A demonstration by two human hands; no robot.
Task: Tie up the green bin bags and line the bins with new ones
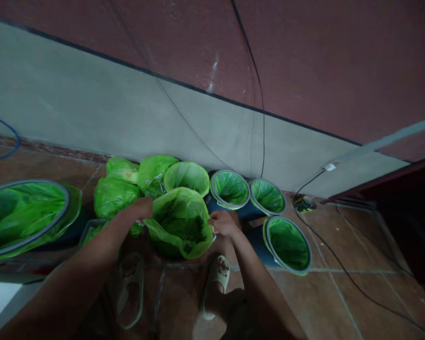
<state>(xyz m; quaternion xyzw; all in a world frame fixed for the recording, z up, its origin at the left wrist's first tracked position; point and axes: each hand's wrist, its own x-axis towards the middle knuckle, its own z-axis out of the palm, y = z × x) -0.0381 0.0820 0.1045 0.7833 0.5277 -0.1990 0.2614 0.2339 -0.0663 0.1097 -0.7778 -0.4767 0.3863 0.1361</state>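
Note:
A green bin bag [180, 212] hangs wide at the mouth between my two hands, lining a dark bin whose body is mostly hidden. My left hand [141, 211] is closed on the bag's left edge. On the opposite edge, my right hand [224, 223] pinches the plastic, with a bit of white drawstring showing just below it. Right behind this bag stands another green-lined bin [187, 177]. Filled green bags [116, 196] lie to the left of my left hand, one with a white tie string [155, 181].
Several bins with grey rims and green liners stand around: a large one [65, 208] at left, a pair [230, 189] by the wall, another [288, 243] at right. A black cable [335, 267] crosses the tiled floor. A tin [305, 204] sits near the wall.

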